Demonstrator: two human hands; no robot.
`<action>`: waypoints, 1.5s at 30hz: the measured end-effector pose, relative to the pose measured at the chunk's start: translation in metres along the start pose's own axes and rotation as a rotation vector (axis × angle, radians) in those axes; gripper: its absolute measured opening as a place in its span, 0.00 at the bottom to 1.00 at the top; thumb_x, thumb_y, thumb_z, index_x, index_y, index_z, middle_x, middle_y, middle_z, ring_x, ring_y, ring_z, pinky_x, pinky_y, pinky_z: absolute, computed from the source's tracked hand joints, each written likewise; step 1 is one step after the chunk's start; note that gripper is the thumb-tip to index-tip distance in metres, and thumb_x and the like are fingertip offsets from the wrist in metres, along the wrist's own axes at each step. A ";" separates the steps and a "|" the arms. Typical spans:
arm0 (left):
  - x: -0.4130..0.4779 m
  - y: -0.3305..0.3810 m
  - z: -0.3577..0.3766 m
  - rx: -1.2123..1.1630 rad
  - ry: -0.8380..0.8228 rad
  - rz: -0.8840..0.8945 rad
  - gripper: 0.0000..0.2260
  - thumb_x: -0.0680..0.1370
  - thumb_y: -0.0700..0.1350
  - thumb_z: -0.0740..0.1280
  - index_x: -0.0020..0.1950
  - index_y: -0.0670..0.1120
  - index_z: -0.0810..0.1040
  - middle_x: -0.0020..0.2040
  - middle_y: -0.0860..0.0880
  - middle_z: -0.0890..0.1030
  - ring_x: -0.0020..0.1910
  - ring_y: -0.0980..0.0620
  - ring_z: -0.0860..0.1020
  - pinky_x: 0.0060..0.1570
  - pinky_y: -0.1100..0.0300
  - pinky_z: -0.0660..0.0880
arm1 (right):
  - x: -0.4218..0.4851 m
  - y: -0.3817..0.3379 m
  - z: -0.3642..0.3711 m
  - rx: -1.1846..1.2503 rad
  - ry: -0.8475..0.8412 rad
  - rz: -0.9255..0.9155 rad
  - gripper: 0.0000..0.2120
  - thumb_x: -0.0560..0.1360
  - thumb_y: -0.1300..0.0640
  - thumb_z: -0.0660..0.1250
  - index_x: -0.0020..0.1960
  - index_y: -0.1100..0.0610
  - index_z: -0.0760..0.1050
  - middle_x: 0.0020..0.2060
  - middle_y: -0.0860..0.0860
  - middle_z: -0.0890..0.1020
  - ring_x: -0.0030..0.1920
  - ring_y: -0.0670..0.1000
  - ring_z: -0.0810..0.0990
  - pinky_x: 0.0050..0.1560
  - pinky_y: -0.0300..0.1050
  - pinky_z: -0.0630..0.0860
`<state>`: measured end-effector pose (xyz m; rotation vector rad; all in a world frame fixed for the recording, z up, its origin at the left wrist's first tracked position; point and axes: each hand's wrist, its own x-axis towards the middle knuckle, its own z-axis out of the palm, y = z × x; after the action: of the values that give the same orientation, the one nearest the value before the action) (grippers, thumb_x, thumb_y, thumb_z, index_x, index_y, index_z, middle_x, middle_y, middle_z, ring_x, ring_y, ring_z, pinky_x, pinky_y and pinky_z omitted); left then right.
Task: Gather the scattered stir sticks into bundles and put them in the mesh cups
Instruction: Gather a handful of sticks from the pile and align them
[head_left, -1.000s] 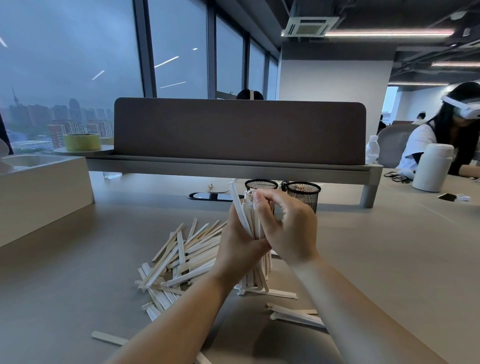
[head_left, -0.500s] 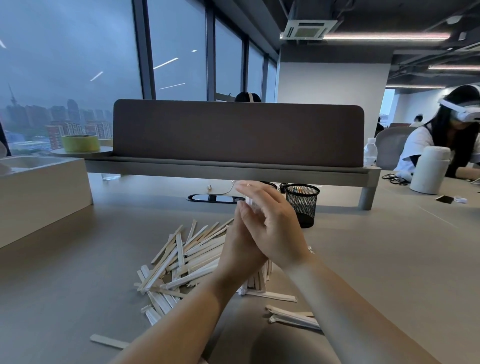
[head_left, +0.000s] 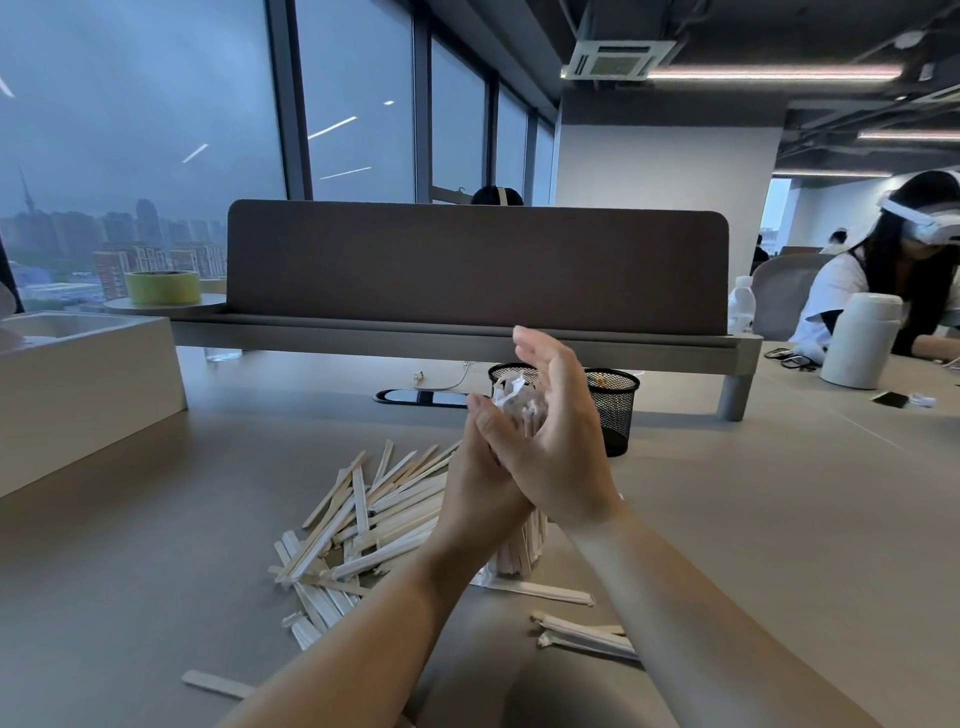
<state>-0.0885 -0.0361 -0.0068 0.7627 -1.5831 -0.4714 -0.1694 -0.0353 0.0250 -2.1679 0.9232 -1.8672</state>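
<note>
A bundle of paper-wrapped stir sticks (head_left: 513, 399) stands upright on the table between my two hands. My left hand (head_left: 480, 493) grips it from the left. My right hand (head_left: 556, 441) presses its palm and straight fingers against the right side. A loose pile of stir sticks (head_left: 374, 514) lies on the table left of my hands. A few more sticks (head_left: 582, 631) lie near my right forearm, and one bare wooden stick (head_left: 215, 683) sits at the front left. Two black mesh cups stand just behind my hands: the left cup (head_left: 511, 370) is mostly hidden, the right cup (head_left: 615, 410) is plain to see.
A white box (head_left: 78, 395) stands at the left. A brown desk divider (head_left: 478, 265) on a raised shelf runs across the back, with a green tape roll (head_left: 162, 287) on it. At the right sit a white flask (head_left: 860, 340), a phone (head_left: 891, 399) and a person (head_left: 841, 291).
My right hand has let go its curled grip and now lies flat with straight fingers against the bundle. The stray stick that stuck out at the top is now in line.
</note>
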 end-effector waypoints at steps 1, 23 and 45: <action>0.000 0.000 0.000 -0.002 -0.006 0.003 0.08 0.73 0.42 0.68 0.51 0.49 0.79 0.44 0.53 0.84 0.45 0.59 0.82 0.43 0.64 0.78 | 0.000 -0.001 0.000 -0.012 -0.015 0.033 0.24 0.71 0.49 0.70 0.64 0.55 0.71 0.59 0.44 0.73 0.62 0.41 0.72 0.62 0.30 0.67; -0.012 -0.029 -0.001 -0.066 -0.036 -0.200 0.32 0.61 0.43 0.79 0.61 0.48 0.70 0.53 0.48 0.82 0.53 0.48 0.82 0.52 0.40 0.79 | -0.012 0.018 -0.012 0.098 -0.144 0.157 0.31 0.66 0.55 0.78 0.63 0.49 0.64 0.58 0.51 0.73 0.58 0.50 0.76 0.59 0.42 0.76; 0.002 -0.020 -0.007 -0.097 0.153 -0.382 0.20 0.70 0.37 0.73 0.57 0.49 0.71 0.45 0.47 0.80 0.42 0.53 0.80 0.42 0.59 0.80 | -0.037 0.020 -0.008 0.326 -0.051 0.456 0.08 0.67 0.56 0.64 0.46 0.55 0.73 0.39 0.50 0.76 0.37 0.40 0.74 0.41 0.34 0.72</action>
<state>-0.0771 -0.0504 -0.0185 1.0072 -1.2651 -0.7421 -0.1859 -0.0298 -0.0147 -1.6414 0.9291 -1.6007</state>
